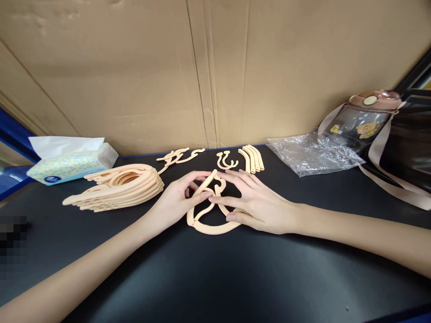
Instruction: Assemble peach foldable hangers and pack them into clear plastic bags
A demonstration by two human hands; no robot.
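Observation:
A beige plastic folding hanger (211,226) lies flat on the black table (215,273) in the middle. My left hand (175,202) pinches the hanger's left arm near its hook, thumb and forefinger closed on it. My right hand (256,202) rests flat over the hanger's right side, fingers stretched out and pressing on it. A stack of the same hangers (117,186) lies just left of my left hand.
Loose hanger parts lie behind: hooks (226,160), curved arms (252,158), more pieces (178,157). A tissue pack (69,163) sits far left, a clear plastic bag (310,154) and a strapped water bottle (365,119) far right. A cardboard wall (215,67) closes the back.

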